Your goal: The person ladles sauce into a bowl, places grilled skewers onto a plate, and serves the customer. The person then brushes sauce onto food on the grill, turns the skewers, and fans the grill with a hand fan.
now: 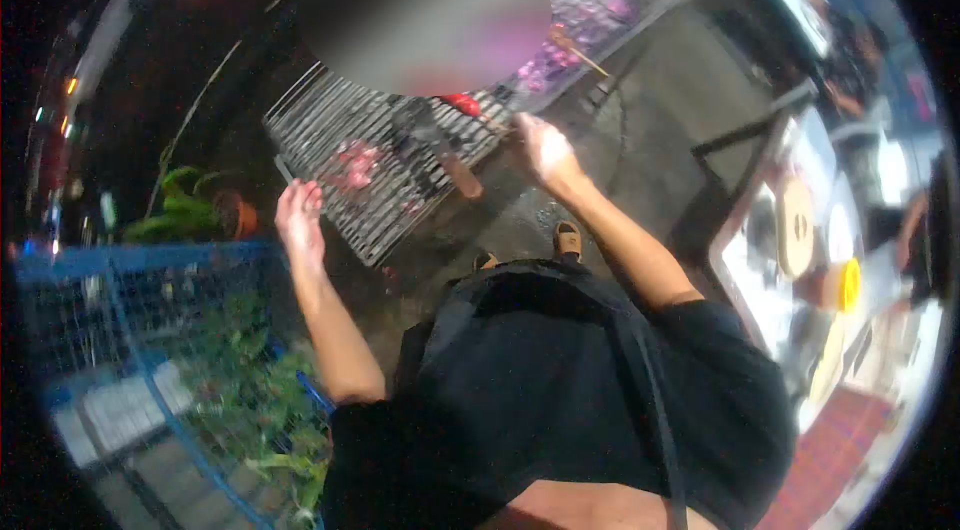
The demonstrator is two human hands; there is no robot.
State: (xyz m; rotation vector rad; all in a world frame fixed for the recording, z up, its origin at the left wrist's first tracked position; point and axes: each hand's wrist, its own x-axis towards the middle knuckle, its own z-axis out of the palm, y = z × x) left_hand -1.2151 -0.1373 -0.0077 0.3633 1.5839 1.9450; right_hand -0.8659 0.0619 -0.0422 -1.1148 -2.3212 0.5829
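A barbecue grill with metal bars stands in front of me. My left hand is at its left edge, fingers curled, next to pieces of meat on the bars; whether it holds anything is not clear. My right hand is at the right edge, near the end of a skewer with red food; its fingers are blurred. A dark tool with a wooden handle lies across the bars between my hands. Another skewer sticks out over glowing coals farther back. A blurred oval hides part of the grill.
On the right is a table with an oblong board and a yellow round item. A blue mesh fence, plants and an orange pot are on the left. Another person's arm shows at the far right.
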